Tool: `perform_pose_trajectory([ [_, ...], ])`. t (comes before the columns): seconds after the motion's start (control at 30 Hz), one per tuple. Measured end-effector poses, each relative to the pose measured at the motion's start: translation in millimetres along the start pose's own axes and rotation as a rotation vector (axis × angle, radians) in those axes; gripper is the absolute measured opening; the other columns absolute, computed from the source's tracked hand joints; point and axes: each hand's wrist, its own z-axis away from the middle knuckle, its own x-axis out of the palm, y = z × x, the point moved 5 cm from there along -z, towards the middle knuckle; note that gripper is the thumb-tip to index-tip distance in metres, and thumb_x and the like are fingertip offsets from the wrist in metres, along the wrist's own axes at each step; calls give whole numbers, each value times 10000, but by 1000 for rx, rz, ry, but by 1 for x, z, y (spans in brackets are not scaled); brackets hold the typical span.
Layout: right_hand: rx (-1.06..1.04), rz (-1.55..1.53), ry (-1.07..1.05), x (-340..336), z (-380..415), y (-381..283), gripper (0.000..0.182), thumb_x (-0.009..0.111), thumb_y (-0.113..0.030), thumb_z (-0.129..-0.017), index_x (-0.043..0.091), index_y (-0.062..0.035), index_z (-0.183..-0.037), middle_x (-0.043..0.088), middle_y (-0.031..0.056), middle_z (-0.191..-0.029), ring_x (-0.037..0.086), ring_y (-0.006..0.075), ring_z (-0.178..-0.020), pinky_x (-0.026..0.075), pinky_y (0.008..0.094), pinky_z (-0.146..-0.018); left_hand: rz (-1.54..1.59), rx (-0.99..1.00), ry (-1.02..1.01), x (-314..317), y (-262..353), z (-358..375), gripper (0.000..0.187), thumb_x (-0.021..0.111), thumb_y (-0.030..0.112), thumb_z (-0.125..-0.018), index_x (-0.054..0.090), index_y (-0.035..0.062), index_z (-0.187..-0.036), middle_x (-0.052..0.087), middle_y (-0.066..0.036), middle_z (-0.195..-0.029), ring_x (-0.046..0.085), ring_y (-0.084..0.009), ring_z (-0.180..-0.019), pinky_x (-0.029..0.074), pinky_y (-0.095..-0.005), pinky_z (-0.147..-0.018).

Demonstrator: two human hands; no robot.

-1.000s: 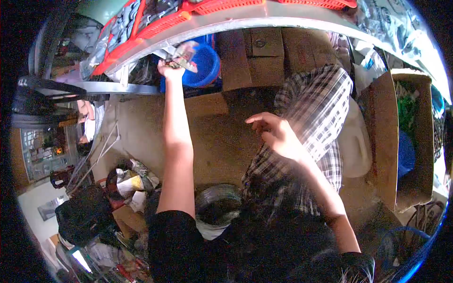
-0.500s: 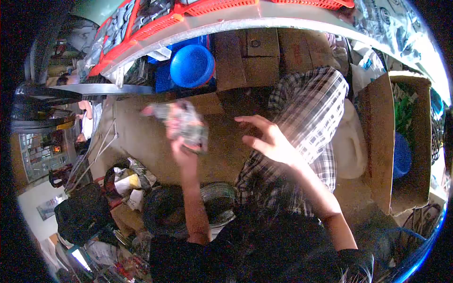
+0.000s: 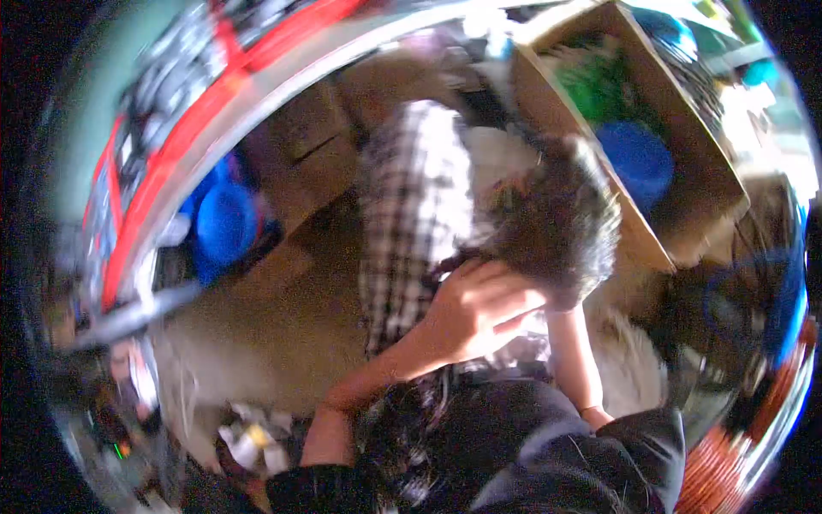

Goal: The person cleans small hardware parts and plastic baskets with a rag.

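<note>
My left hand (image 3: 484, 313) reaches across my lap with its fingers curled against the lower left edge of a dark, rounded thing (image 3: 565, 214) with a shiny, hair-like surface. What the left fingers hold, I cannot tell. My right forearm (image 3: 575, 360) rises from the lower right; its hand is hidden behind the dark thing. A small patch of mottled colour shows at the dark thing's left side. Beneath both arms are my plaid-covered legs (image 3: 411, 197).
An open cardboard box (image 3: 535, 90) with a blue basin (image 3: 635, 163) and green material stands at upper right. Red baskets (image 3: 193, 120) line a shelf at upper left, with a blue bowl (image 3: 226, 223) below. Reddish coiled wire (image 3: 728, 463) lies at lower right.
The view has swung to the right. My left hand, earlier out left with a blurred, patterned bundle, is now across my lap. My right hand, earlier open, is hidden behind the dark thing.
</note>
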Motion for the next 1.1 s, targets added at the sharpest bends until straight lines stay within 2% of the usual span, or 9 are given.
perform_pose_trajectory([
  [0.17, -134, 144, -279, 22, 35, -68, 676, 481, -455, -719, 357, -74, -1263, 418, 160, -1257, 414, 320, -1152, 310, 460, -987, 327, -220, -269, 63, -8, -17, 284, 710, 140, -672, 631, 61, -932, 572, -166, -1037, 565, -296, -921, 456, -348, -791],
  [0.33, -260, 164, 43, -23, 38, -102, 553, 380, -391, -829, 340, -76, -1282, 408, 161, -1272, 411, 319, -1158, 304, 461, -994, 498, -145, -88, 84, -24, -93, 158, 502, 41, -814, 562, -17, -679, 508, -85, -534, 490, -221, -441, 403, -314, -443],
  [0.4, -621, 152, 146, -19, 46, -127, 207, 485, -72, -842, 521, -11, -1037, 516, 131, -1105, 489, 199, -1024, 404, 352, -894, 249, 127, -16, 100, -22, -166, 58, 527, 4, -774, 535, -50, -753, 535, -133, -653, 518, -254, -569, 418, -319, -536],
  [0.47, -526, 77, 255, -14, 53, -137, 249, 472, -122, -854, 502, -27, -1083, 499, 108, -1138, 483, 198, -1037, 390, 361, -903, -14, 223, -106, 154, -46, -211, 353, 642, 117, -725, 534, -60, -1010, 598, -156, -966, 591, -259, -873, 470, -336, -758],
  [0.57, -458, -17, 300, -50, 61, -140, 342, 385, -255, -896, 459, -83, -1182, 494, 76, -1181, 478, 205, -1065, 378, 392, -927, -442, -133, -768, 253, -93, -243, 696, 688, 221, -683, 345, -71, -1214, 546, -221, -1083, 547, -301, -1005, 361, -500, -929],
  [0.63, -283, -143, 136, -62, 71, -129, 367, 397, -312, -893, 475, -101, -1182, 546, 53, -1113, 539, 198, -962, 444, 390, -840, -504, -202, -1032, 295, -125, -240, 396, 659, 176, -690, 565, -18, -1023, 598, -195, -988, 559, -298, -987, 343, -574, -909],
  [0.7, -172, -257, 262, -28, 71, -121, 397, 426, -374, -869, 498, -109, -1156, 587, 35, -1026, 594, 193, -790, 503, 365, -700, -495, -44, -777, 276, -120, -239, 219, 659, 123, -660, 633, 17, -850, 618, -189, -892, 593, -320, -886, 464, -468, -800],
  [0.9, 68, -529, -99, -31, 64, -97, 529, 423, -480, -829, 479, -87, -1179, 523, 78, -1143, 500, 246, -1024, 382, 401, -922, -184, 17, -477, 261, -130, -245, 209, 693, 198, -693, 655, 63, -847, 625, -166, -751, 620, -278, -700, 470, -369, -642],
  [1.1, -221, -266, -219, 22, 54, -131, 476, 396, -400, -888, 410, -67, -1229, 479, 93, -1175, 475, 230, -1051, 393, 368, -910, 463, -37, 35, 173, -98, -249, 186, 596, 193, -814, 651, 19, -847, 628, -101, -656, 578, -126, -568, 427, -273, -506],
])
